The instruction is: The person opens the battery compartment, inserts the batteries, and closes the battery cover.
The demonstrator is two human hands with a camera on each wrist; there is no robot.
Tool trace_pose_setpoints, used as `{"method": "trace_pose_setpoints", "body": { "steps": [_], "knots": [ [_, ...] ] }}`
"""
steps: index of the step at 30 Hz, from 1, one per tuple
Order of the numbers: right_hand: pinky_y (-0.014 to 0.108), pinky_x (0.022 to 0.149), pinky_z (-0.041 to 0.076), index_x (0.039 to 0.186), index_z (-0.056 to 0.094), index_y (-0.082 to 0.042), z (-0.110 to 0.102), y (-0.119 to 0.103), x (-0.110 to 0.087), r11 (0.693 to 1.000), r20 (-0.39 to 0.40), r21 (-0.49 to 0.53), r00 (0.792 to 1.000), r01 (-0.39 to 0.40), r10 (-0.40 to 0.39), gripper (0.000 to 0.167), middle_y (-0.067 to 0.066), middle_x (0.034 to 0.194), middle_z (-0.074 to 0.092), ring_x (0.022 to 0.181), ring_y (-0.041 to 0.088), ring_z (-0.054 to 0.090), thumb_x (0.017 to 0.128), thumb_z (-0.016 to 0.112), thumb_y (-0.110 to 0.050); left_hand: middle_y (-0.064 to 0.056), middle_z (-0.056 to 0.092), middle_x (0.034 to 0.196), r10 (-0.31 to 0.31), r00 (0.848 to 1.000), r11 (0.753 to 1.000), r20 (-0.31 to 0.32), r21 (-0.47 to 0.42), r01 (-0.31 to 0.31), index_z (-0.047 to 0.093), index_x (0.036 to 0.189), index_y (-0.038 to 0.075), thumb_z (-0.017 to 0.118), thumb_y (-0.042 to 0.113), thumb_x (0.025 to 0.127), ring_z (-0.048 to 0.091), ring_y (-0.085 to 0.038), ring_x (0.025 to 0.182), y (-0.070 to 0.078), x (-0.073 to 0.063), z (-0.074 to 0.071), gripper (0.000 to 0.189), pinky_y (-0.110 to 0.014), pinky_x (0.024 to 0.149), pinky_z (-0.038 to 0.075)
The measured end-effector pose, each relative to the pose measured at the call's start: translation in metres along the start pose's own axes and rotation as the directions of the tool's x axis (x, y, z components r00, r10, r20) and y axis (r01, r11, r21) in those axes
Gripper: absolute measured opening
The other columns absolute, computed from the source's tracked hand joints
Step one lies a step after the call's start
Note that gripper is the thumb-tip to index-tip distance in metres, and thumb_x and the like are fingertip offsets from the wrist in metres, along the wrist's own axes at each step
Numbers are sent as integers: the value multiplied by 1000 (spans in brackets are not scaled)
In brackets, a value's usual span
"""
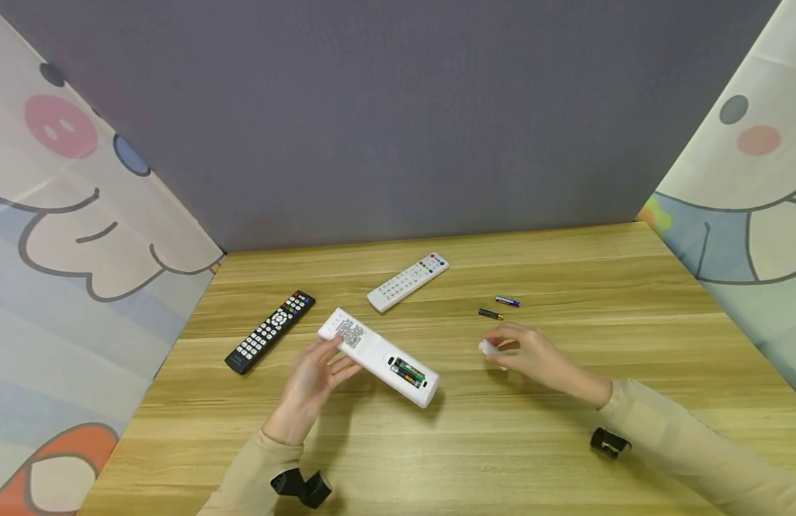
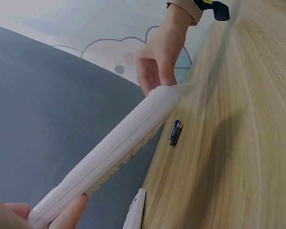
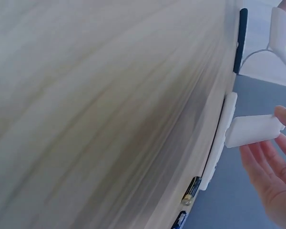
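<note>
Head view: pinching illegibly labelled remote (image 1: pixel 375 356) with left hand (image 1: pixel 312 376), white cover (image 1: pixel 486 347) with right hand (image 1: pixel 536 353), short of desk's (image 1: pixel 585 276) back edge.

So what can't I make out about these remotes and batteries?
Held remote: head view, its own body hides its front.
Its label: head view, print too small.
Two loose batteries: head view, markings too small.
Undersides of the black remote and far white remote: head view, hidden against the table.

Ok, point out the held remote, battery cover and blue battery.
Held remote (image 1: pixel 375 353): head view, middle of its back.
Battery cover (image 3: pixel 253 130): right wrist view, middle of its flat face.
Blue battery (image 1: pixel 508 302): head view, middle of its casing.
</note>
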State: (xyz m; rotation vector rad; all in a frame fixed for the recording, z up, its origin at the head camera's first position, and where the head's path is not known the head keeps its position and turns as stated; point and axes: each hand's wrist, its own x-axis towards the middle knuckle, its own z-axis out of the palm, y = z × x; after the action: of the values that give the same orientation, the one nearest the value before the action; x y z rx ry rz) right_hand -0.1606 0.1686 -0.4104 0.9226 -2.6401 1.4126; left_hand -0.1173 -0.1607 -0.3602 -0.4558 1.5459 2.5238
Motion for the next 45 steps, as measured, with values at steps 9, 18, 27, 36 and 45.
{"method": "trace_pose_setpoints", "body": {
  "steps": [9,18,27,36,45],
  "knots": [
    [23,72,54,100,62,2,4,-13,2,998,-67,63,997,-25,29,26,8,95,61,85,17,60,76,68,-8,-6,60,93,-1,1000,1000,11,-30,2,44,107,4,41,3,90,62,-23,80,-2,0,1,18,-40,82,51],
    [27,69,56,96,61,4,10,-20,4,988,-153,146,988,50,-27,24,14,93,61,79,13,61,73,68,1,-7,60,94,6,1000,1000,17,-26,-6,45,108,3,42,2,90,62,-24,81,-2,0,3,18,-40,82,51],
    [26,66,56,98,61,2,15,-31,7,979,-197,188,979,83,-46,26,10,91,61,78,10,61,73,69,0,-5,60,95,5,1000,1000,-5,17,-5,37,121,-1,41,3,90,62,-23,79,-3,1,6,32,-39,81,52],
    [27,66,56,96,62,1,23,-48,15,970,-229,221,972,99,-47,26,10,89,62,78,10,60,71,70,0,-5,60,95,15,1000,1000,-2,14,-15,37,125,-3,42,4,90,62,-24,79,-5,4,9,36,-39,80,52],
    [28,67,56,96,61,1,38,-56,20,940,-229,309,971,144,-74,27,11,88,61,79,10,60,71,70,1,-5,60,98,11,1000,1000,0,20,-11,35,127,-2,43,5,90,62,-24,82,-4,3,11,38,-41,83,51]
  ]
}}
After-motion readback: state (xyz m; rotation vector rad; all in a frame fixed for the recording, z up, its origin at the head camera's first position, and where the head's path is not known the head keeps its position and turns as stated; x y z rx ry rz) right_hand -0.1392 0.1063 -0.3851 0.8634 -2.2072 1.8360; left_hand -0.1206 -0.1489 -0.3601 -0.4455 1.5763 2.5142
